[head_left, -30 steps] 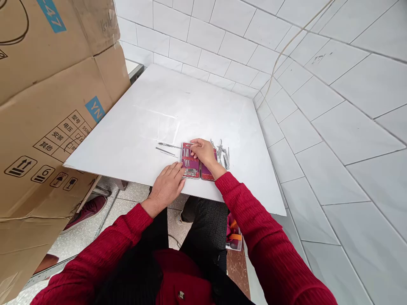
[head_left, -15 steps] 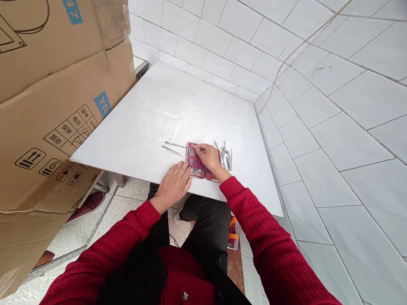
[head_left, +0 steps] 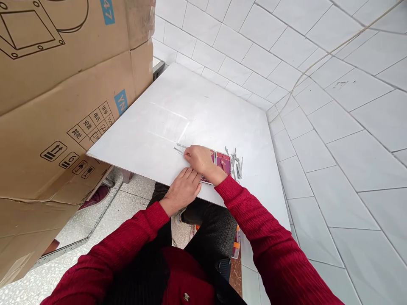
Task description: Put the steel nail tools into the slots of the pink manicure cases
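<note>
A manicure case point(head_left: 223, 162) lies unfolded on the white table, red at the rim with a purple inside; my hands cover much of its left half. My left hand point(head_left: 184, 186) rests at the near left corner of the case, fingers stretched out and lying flat. Just beyond it, my right hand point(head_left: 201, 160) reaches across the left half, its fingertips pinched together by the ends of two slim metal tools point(head_left: 179, 150). What the pinch holds is hidden. Right of the case lies a small pile of metal nippers and clippers point(head_left: 237, 164).
The white tabletop point(head_left: 219, 114) meets tiled walls point(head_left: 248, 46) at the back and right. A large cardboard box point(head_left: 104, 72) stands along the left edge. A pale cable point(head_left: 313, 70) runs down the wall to the far right corner. A maroon shoe point(head_left: 97, 196) shows below the table.
My right hand has moved left from the inside of the case to the slim tools beside it. My left hand stays at the case's corner. The view has shifted slightly.
</note>
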Demonstrator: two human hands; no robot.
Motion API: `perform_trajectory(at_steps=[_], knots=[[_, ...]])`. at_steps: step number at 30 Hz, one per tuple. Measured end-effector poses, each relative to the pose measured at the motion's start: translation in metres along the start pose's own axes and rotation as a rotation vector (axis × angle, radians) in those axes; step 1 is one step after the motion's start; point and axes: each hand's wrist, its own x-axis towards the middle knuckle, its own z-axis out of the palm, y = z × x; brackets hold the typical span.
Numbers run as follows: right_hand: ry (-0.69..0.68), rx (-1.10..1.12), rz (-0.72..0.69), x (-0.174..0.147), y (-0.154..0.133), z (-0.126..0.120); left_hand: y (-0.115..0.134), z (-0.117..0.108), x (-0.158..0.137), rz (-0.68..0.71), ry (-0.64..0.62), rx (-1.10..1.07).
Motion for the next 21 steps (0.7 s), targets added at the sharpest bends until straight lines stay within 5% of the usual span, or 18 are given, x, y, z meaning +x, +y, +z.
perform_trajectory(at_steps=[10,21], knots=[[-0.105,-0.091,-0.024,0.018,-0.006,0.000,0.000,0.001,-0.001,-0.018,-0.017,-0.014],[0.130,0.971,0.456,-0.009,0.096,-0.003,0.000,-0.002,0.002,0.016,-0.022,-0.014]])
